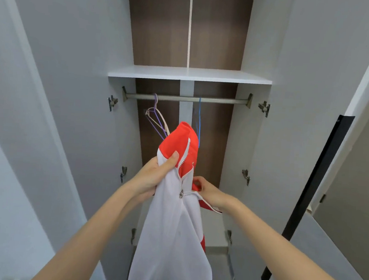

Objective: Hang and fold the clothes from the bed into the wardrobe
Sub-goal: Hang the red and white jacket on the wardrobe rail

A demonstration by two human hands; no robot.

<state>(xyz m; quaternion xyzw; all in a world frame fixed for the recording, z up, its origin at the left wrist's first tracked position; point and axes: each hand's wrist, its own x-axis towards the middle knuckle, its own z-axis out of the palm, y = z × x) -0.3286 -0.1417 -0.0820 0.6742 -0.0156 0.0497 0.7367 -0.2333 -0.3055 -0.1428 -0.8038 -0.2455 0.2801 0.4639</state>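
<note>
1 jacket, 3 hangers, 2 hands

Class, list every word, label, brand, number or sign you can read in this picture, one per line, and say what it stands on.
None can be read.
The jacket, held by the left hand and right hand: one tiny pale mark on its red panel, too small to read.
The hangers, rail and shelf: no text.
</note>
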